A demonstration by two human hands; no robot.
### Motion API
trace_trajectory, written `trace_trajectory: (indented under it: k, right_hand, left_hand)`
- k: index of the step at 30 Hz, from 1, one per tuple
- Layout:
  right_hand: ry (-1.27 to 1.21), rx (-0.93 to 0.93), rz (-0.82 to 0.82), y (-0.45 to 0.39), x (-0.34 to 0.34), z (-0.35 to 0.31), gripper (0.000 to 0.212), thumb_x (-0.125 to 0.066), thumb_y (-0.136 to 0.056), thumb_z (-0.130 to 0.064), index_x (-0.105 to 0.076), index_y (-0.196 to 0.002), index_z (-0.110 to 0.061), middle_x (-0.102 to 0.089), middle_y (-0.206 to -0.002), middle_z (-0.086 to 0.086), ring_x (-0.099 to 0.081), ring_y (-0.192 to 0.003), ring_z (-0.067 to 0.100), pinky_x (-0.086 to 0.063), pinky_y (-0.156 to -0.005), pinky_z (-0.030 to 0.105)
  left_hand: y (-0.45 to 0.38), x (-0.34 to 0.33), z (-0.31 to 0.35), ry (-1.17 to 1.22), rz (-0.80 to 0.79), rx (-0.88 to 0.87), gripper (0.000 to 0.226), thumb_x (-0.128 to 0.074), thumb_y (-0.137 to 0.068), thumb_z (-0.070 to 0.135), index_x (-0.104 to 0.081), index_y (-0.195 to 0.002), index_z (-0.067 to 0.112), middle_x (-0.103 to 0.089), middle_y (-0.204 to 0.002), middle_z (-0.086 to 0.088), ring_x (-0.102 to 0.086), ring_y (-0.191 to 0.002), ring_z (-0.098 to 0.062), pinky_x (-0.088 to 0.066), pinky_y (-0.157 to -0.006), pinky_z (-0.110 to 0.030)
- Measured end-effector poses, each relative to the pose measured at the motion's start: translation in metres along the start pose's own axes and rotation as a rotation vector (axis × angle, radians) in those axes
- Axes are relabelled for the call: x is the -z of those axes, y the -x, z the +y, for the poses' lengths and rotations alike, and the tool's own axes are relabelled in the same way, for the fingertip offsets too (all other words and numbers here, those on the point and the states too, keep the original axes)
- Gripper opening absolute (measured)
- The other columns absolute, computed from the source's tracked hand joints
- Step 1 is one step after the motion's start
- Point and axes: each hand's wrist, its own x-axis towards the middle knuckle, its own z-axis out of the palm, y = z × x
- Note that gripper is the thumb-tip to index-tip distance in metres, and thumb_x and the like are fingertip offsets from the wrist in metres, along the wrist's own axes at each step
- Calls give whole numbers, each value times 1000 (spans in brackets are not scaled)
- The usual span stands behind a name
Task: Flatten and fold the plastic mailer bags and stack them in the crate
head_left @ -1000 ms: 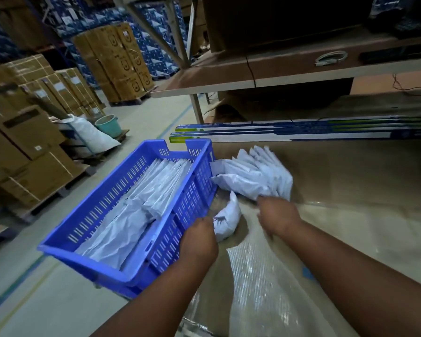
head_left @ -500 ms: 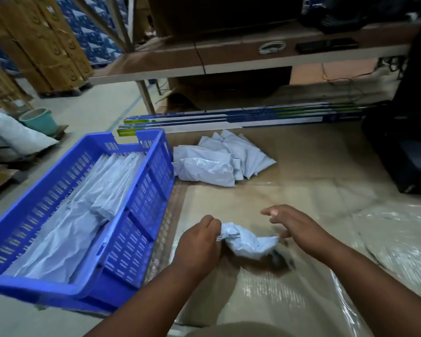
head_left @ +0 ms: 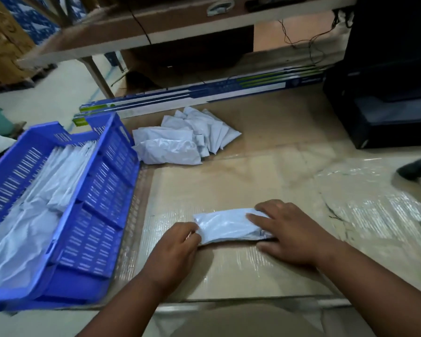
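since half a second ago the crumpled mailer bag (head_left: 225, 226) is lying stretched out longer and flatter on the surface (head_left: 265, 181), and both hands are sitting lower on it than before. going from the biggest thing down: the tan surface, partly covered in shiny wrap, is carrying everything. the blue crate (head_left: 100, 200) is sitting at its left edge, holding a row of flattened white bags (head_left: 46, 203) lying lengthwise inside. long blue and green boxes (head_left: 204, 93) are lying along the far edge of the surface, and a dark machine (head_left: 384, 93) is standing at the far right. a pile of waiting bags (head_left: 182, 139) is resting just beside the crate's far right corner, well apart from the hands. the right hand (head_left: 292, 234) is lying open, its fingers straight and pressing down on the bag's right end. the left hand (head_left: 178, 246) is pinching the bag's left end with curled fingers.
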Motion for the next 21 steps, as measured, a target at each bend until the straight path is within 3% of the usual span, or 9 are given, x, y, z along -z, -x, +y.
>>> trace_trajectory:
  k: [3,7,9,12,16,21]
  right_hand:
    - [-6,-44,90,5,12,-9,69,-42,-98,-73,-47,-155,-33,-42,-162,-1,-36,-150,22,-29,-123,53]
    - [10,-139,203,-27,27,-35,62,-35,-106,-57,-44,-157,-23,-39,-165,3,-33,-154,24,-18,-128,56]
    - [48,-125,115,-39,12,-51,65,-33,-106,-55,-39,-160,-20,-35,-168,8,-32,-156,27,-15,-129,56]
    - [92,-111,-37,-30,-33,-63,72,-31,-104,-58,-36,-163,-17,-32,-170,11,-32,-156,29,-11,-128,56]
    - [77,-123,-32,-14,-50,-64,75,-29,-107,-66,-25,-167,-22,-21,-174,6,-21,-160,26,-17,-128,57]
    - [51,-168,-60,-14,-45,-68,77,-16,-105,-70,-12,-169,-29,-9,-177,3,-5,-163,19,-4,-130,53]
  left_hand:
    - [14,10,0,-5,30,-25,28,-74,-85,26,-72,-109,12,-60,-133,-11,-58,-119,-35,-47,-100,-47]
    - [-5,19,11,-57,92,-23,41,-65,-100,36,-69,-133,11,-56,-149,-12,-53,-136,-35,-40,-115,-46]
    - [-22,9,16,-66,77,-3,55,-58,-106,43,-58,-150,9,-47,-161,-13,-42,-151,-33,-34,-123,-47]
    - [-26,-17,26,-104,-84,19,73,-44,-109,57,-38,-163,9,-29,-172,-12,-23,-161,-29,-28,-127,-54]
    - [-3,-37,27,-166,-214,68,83,-34,-108,67,-24,-168,10,-17,-176,-9,-10,-164,-24,-26,-126,-56]
    - [-2,-30,24,-163,-199,71,83,-25,-109,67,-17,-169,11,-9,-178,-8,-2,-165,-21,-18,-129,-57]
